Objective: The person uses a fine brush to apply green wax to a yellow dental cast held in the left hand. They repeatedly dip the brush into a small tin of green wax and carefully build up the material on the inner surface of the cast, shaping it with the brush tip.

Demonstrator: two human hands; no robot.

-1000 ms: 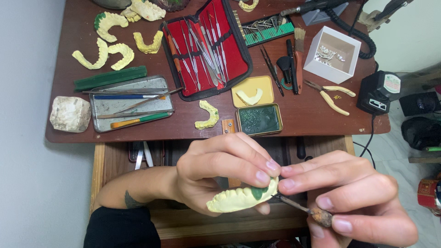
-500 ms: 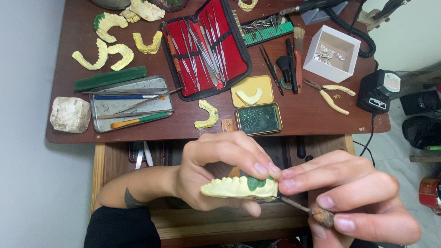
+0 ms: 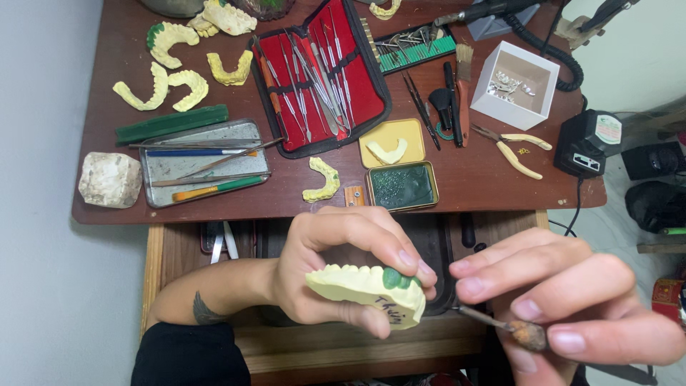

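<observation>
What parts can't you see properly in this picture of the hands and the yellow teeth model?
- Head view: the tool tip, hidden behind the yellow teeth model in the left hand.
- The model's underside, covered by the left hand's fingers.
- The right hand, cut off by the bottom edge and blurred.
- Small bits in the white box, too tiny to tell.
- The open drawer, mostly hidden by both hands.

Instrument case point(image 3: 321, 78) is laid open mid-table point(image 3: 471, 179), metal tray point(image 3: 204, 163) to its left, small box point(image 3: 516, 84) right, tin point(image 3: 401, 187) in front.
</observation>
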